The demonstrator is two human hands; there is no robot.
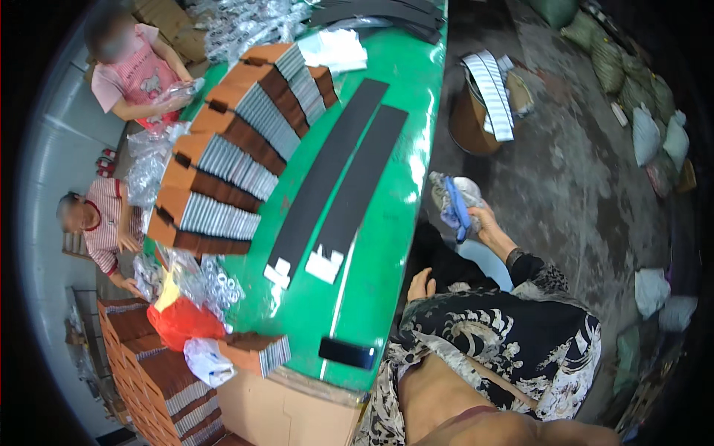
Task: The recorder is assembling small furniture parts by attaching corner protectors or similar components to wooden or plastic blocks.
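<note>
To the right of the green table (387, 178), my right hand (486, 223) grips a bundled cloth (455, 202) in grey, white and blue. The bundle hangs beyond the table edge, over the dark floor. My left hand (422, 285) holds nothing; its fingers are stretched and slightly apart, beside my dark-clad legs (446, 260) and close to the table's edge. Part of a pale blue rounded thing (483, 260) shows below my right forearm. Two long black strips (364, 171) lie on the table, with white pieces (325, 265) at their near ends.
Stacked orange-brown boxes (216, 160) line the table's left side. A phone (347, 352) lies near the front corner, left of a red plastic bag (186, 323). Two people stand across the table. A brown drum (472, 130) carries striped strips (492, 93); sacks (595, 52) lie far right.
</note>
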